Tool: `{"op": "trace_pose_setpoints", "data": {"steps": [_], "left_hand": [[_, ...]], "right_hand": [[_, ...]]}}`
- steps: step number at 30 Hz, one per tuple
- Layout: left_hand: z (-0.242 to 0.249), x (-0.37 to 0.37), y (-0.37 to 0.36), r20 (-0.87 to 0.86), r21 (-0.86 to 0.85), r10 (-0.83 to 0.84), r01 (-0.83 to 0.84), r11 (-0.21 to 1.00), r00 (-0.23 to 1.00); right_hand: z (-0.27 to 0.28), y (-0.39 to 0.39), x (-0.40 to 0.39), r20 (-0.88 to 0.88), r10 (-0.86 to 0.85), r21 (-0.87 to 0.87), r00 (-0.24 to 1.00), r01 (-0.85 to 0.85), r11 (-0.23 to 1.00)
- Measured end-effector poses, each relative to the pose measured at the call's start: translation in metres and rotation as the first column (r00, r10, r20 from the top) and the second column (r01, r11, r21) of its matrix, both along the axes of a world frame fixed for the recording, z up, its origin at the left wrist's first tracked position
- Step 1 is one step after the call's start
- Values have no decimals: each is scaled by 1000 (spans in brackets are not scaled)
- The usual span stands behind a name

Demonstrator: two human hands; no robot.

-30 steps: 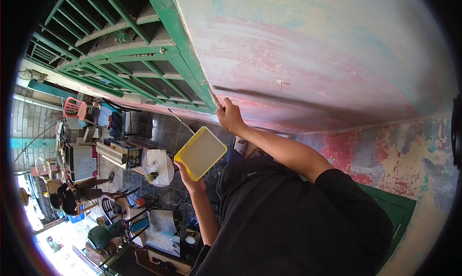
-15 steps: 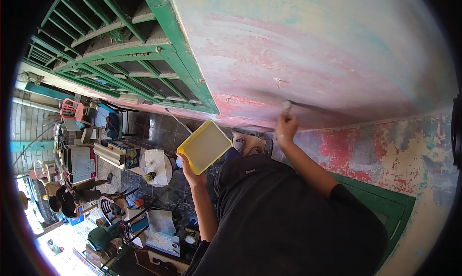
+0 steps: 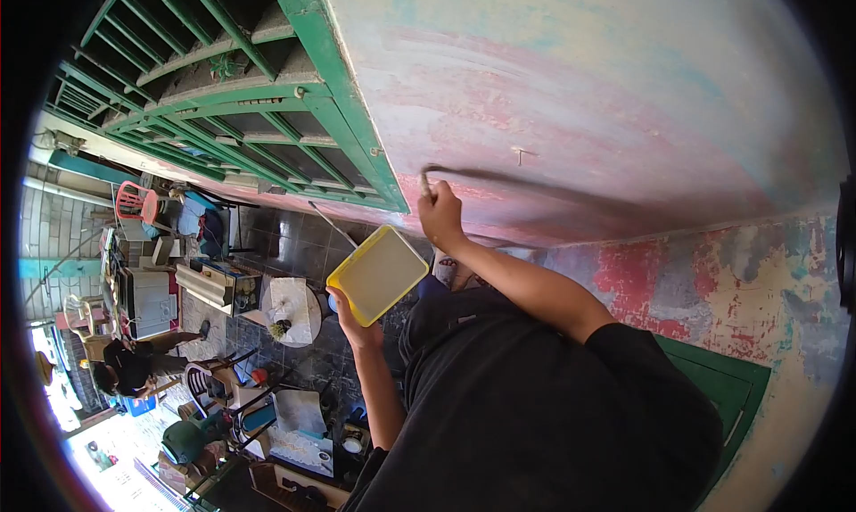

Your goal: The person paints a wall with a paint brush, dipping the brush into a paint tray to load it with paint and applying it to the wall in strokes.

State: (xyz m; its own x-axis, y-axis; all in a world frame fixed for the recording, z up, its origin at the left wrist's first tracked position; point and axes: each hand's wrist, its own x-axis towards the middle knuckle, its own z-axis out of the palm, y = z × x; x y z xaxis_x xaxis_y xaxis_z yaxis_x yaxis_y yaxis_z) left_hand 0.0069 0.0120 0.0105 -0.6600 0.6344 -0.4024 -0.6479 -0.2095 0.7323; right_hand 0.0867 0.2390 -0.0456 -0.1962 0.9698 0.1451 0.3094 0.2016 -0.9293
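Note:
My left hand grips a yellow rectangular tub by its near side, with a flat, pale grey-white content inside. In my right hand is a small paintbrush, its light tip up against the wall close to the green window frame. Most of the brush is hidden behind my fingers. White smears lie over faded pink and blue paint on the wall. A small nail-like fitting sticks out to the right of the brush.
Green window bars project at the upper left. Below stand a round table, a pink chair and several pieces of clutter on dark tiles. Another person is at the far left. A green door lies to the right.
My right hand has swept left along the wall with the paintbrush, from right of the fitting to near the window frame. My left hand and the tub have hardly moved.

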Motion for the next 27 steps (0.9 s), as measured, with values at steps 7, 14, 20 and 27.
{"op": "trace_pose_setpoints", "data": {"steps": [7,14,20,27], "left_hand": [[-1,-1,10,-18,-3,-17,17,1000,1000],[-6,-3,24,1,5,-84,84,996,996],[-9,-4,25,20,16,-76,76,997,997],[-2,-3,15,9,5,-12,12,1000,1000]], "right_hand": [[17,13,45,10,64,31,998,-64,997],[6,12,149,83,-366,28,927,365,930],[20,-22,181,141,-448,67,883,443,894],[47,1,41,-59,-276,34,959,278,960]]}}
